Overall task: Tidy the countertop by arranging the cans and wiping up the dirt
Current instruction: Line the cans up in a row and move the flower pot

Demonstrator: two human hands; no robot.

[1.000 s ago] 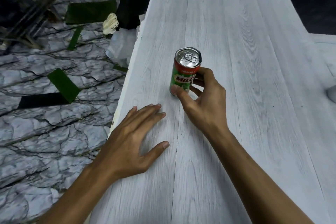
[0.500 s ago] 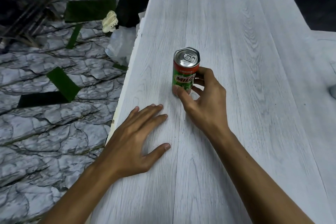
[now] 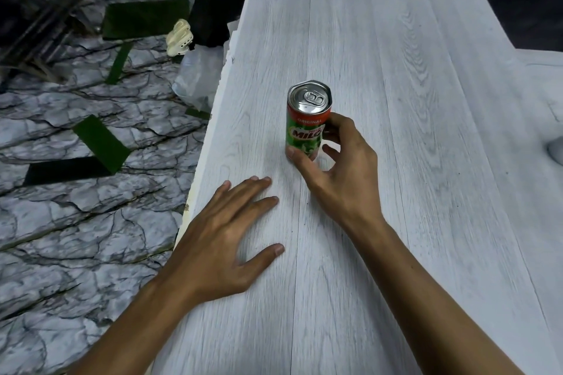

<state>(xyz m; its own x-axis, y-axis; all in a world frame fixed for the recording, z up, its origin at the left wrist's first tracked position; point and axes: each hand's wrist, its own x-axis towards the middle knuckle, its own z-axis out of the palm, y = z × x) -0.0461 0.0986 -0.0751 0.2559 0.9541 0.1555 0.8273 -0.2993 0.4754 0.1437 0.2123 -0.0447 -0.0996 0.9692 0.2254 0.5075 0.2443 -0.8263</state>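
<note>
Green can standing upright on the pale bench, near its left edge.

The right hand holds it low down, thumb in front and fingers curled behind; the left hand lies flat, fingers spread, just nearer.

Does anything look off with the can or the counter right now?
The can stands upright in the right hand, nothing spilled. Its top rim looks angular rather than round, perhaps dented. A few dark specks dot the counter.
</note>
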